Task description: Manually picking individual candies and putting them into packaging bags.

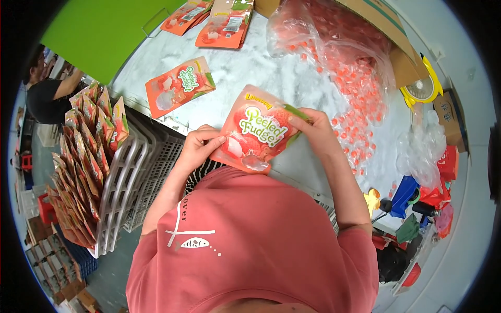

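A red-pink candy pouch (258, 130) with a green corner is held up over the near edge of the table, its printed front showing. My left hand (201, 148) pinches its left edge, and my right hand (313, 130) grips the upper right corner with the thumb on the front. Whether the pouch's top is sealed I cannot tell. Farther off, a second pouch (180, 86) of the same kind lies flat on the table. To the right spreads a heap of small red wrapped candies (360, 99), spilling from a clear plastic bag (295, 31).
Stacks of pouches (224, 23) lie at the table's far side. At my left, a white plastic crate (117, 193) holds many upright pouches. A cardboard box (407, 68), a yellow fan (422, 86) and crumpled clear plastic (420, 148) are on the right. Another person (49, 94) is at far left.
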Motion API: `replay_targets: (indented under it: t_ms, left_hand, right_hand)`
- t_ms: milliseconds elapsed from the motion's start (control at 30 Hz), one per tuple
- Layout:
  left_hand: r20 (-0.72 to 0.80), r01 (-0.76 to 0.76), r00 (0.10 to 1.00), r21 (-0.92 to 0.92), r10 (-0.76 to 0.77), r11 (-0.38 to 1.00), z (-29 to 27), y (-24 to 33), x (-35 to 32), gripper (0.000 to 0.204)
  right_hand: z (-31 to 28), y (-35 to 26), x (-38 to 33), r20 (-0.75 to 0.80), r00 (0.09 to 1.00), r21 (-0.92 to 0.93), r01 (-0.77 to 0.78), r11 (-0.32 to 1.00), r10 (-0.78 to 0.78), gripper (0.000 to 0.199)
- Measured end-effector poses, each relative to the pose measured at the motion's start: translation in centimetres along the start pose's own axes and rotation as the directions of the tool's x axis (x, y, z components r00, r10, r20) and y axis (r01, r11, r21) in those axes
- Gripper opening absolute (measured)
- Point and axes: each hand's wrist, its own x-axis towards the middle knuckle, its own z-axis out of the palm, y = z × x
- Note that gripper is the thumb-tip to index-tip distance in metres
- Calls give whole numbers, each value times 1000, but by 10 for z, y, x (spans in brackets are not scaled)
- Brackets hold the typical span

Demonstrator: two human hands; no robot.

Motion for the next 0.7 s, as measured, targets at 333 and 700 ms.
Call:
replay_targets:
  t_ms: [333,700]
  left_hand:
    - [-23,97,994,-186,-103,978,-1,42,37,19]
    - [57,270,959,-471,-277,840,-5,35,43,21]
  right_hand:
    - [10,-1,11,123,992,6,33,999,-33,24]
    - [18,11,6,106,993,-63,67,996,-60,19]
